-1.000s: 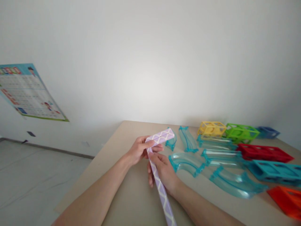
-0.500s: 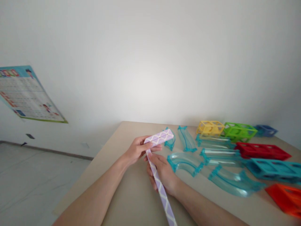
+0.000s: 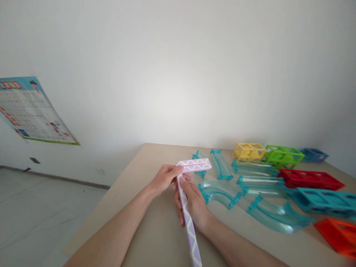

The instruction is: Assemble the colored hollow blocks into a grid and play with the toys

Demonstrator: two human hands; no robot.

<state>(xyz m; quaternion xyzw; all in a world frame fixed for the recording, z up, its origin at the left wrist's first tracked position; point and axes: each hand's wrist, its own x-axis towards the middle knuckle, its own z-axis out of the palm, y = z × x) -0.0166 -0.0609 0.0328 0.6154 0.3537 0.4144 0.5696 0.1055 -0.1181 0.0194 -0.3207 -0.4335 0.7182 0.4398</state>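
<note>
A long purple-and-white snake puzzle (image 3: pixel 189 226) is held above the table by both hands. Its far end is folded into a short double-width bar that points right, while a single straight length runs down past the bottom edge of the picture. My left hand (image 3: pixel 166 178) grips the folded part near the bend, thumb on top and fingers beneath. Just below the bend, my right hand (image 3: pixel 194 205) is closed round the straight length, its thumb lying along it. Some fingers of both hands are hidden behind the puzzle.
Several clear teal track pieces (image 3: pixel 219 191) lie right of my hands on the beige table (image 3: pixel 155 152). Beyond them stand yellow (image 3: pixel 248 151), green (image 3: pixel 283 155), red (image 3: pixel 310 178), teal (image 3: pixel 325 200) and orange (image 3: pixel 339 235) frame blocks. A poster (image 3: pixel 36 111) hangs on the left wall.
The folded end of the snake puzzle has turned clockwise and now points almost straight right. The long length has swung left at its lower end. Both hands have shifted slightly right, still gripping.
</note>
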